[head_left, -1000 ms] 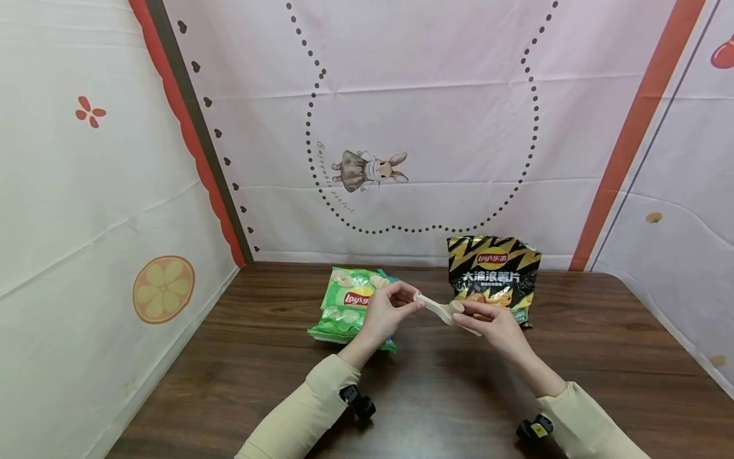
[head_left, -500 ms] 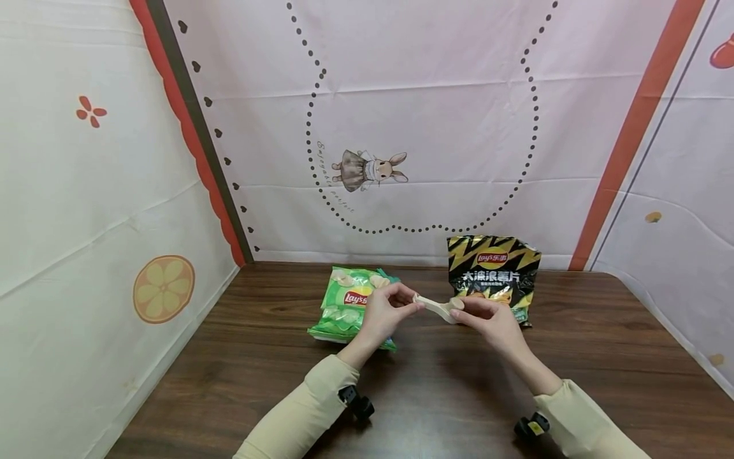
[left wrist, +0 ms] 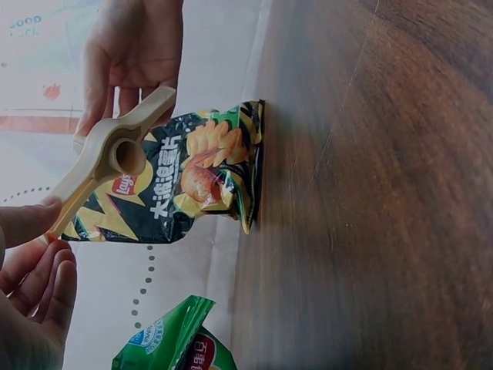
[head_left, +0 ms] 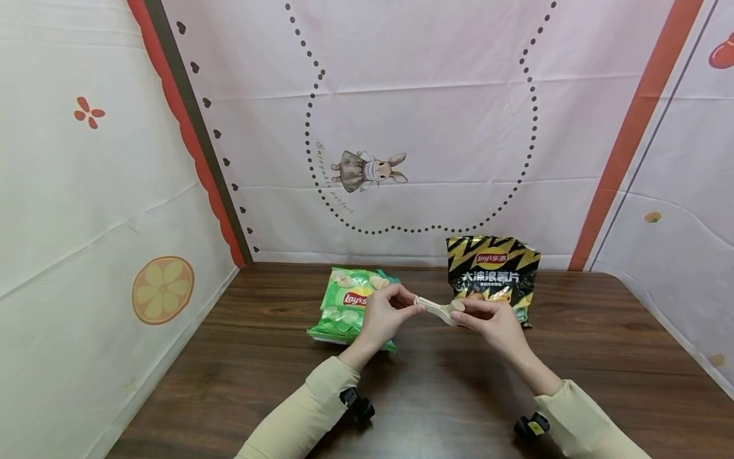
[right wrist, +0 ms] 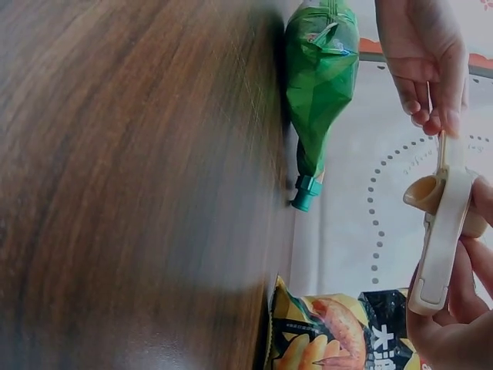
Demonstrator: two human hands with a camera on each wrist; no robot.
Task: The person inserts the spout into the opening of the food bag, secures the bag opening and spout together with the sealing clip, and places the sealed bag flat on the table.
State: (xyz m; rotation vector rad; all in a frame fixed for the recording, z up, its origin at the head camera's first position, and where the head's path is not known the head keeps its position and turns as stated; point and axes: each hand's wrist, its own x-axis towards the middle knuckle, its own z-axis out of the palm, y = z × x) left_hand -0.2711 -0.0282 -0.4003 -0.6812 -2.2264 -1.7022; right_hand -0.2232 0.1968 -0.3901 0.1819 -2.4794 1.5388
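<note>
A cream bag clip [head_left: 437, 310] with a round pour spout [left wrist: 129, 156] is held up over the table between both hands. My left hand [head_left: 381, 317] pinches one end of it between thumb and fingertips. Near the spout, my right hand [head_left: 497, 328] grips the other part with thumb and fingers. Two long bars of the clip [right wrist: 445, 239] show in the right wrist view, slightly apart towards the left hand's end. Behind the left hand lies a green chip bag [head_left: 341, 315]; a black and yellow chip bag [head_left: 493, 271] stands behind the right hand.
A teal capped spout [right wrist: 306, 193] closes the narrowed end of the green bag. The brown wooden table [head_left: 241, 376] ends at a printed cloth backdrop [head_left: 459, 146], with more cloth on both sides. Each wrist wears a small black camera.
My right hand's fingers have shifted slightly left on the clip. The clip end that stuck out beneath them a second ago no longer shows. My left hand has barely moved.
</note>
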